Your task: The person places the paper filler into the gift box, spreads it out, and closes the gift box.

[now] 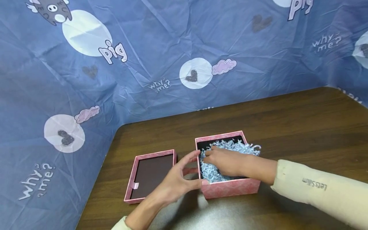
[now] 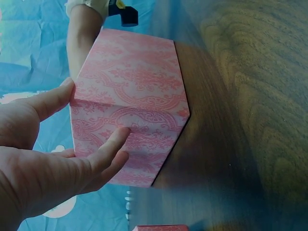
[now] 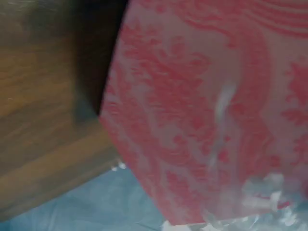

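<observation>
A pink patterned box [image 1: 233, 190] with a black inside stands on the table, filled with light-blue shredded paper [image 1: 211, 172]. Some strands spill over its right rim. My left hand [image 1: 175, 183] touches the box's left side, thumb at the near corner; in the left wrist view its fairly straight fingers [image 2: 108, 151] rest against the patterned wall. Inside the box, my right hand [image 1: 228, 161] reaches into the paper with bent fingers, their tips partly hidden. The right wrist view shows the box wall [image 3: 192, 106] up close, with the right hand out of sight.
Left of the box lies a pink-rimmed lid [image 1: 153, 172], dark inside, with a small pale tab [image 1: 134, 185]. The brown wooden table [image 1: 302, 127] reaches a blue printed cloth [image 1: 161, 41] hanging behind and at the left.
</observation>
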`<state>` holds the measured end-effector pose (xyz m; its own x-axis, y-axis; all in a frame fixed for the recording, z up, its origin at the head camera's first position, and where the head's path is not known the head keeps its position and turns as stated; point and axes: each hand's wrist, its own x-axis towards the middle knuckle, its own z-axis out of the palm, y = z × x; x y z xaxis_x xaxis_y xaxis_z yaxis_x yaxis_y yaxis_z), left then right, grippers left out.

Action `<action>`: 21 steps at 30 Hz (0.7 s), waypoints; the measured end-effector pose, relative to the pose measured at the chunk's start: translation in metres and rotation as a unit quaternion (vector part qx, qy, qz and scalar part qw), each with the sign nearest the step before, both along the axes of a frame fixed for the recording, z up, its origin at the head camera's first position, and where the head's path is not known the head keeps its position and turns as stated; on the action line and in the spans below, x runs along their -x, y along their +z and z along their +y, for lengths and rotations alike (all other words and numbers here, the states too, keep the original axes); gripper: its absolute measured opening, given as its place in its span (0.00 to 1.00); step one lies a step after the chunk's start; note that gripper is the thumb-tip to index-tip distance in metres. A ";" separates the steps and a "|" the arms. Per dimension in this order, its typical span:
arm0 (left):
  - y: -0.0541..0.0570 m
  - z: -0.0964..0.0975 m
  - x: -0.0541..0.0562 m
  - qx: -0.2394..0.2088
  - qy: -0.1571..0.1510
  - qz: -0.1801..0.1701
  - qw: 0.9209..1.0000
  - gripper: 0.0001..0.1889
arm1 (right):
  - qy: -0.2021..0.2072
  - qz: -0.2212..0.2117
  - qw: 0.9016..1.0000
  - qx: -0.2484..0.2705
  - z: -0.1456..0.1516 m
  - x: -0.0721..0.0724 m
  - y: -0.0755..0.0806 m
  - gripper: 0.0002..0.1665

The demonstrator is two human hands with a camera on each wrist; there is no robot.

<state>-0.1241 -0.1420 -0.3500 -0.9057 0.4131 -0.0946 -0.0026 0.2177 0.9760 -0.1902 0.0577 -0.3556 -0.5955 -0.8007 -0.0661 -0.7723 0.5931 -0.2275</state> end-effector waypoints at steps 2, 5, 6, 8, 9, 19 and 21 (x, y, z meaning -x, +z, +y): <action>0.000 0.001 0.000 0.003 -0.001 -0.001 1.000 0.41 | -0.019 -0.027 0.999 -0.007 0.003 0.000 -0.002 0.29; 0.000 0.002 -0.001 0.009 -0.001 -0.003 1.000 0.41 | -0.032 -0.036 0.999 -0.019 0.008 -0.002 0.002 0.32; 0.000 0.002 -0.001 0.010 -0.001 -0.003 1.000 0.41 | -0.030 -0.030 0.999 -0.021 0.010 -0.003 0.005 0.33; 0.000 0.002 -0.001 0.012 -0.002 -0.003 1.000 0.41 | -0.027 -0.016 0.999 -0.021 0.015 -0.006 0.014 0.34; 0.000 0.002 -0.001 0.010 -0.004 -0.002 1.000 0.41 | -0.027 -0.008 0.999 -0.018 0.017 -0.007 0.019 0.35; 0.002 0.001 -0.002 0.011 -0.002 0.007 1.000 0.41 | -0.059 0.032 0.997 0.028 0.047 -0.017 0.049 0.42; 0.003 0.001 -0.002 0.013 -0.001 0.005 1.000 0.41 | -0.061 0.040 0.997 0.035 0.051 -0.018 0.048 0.42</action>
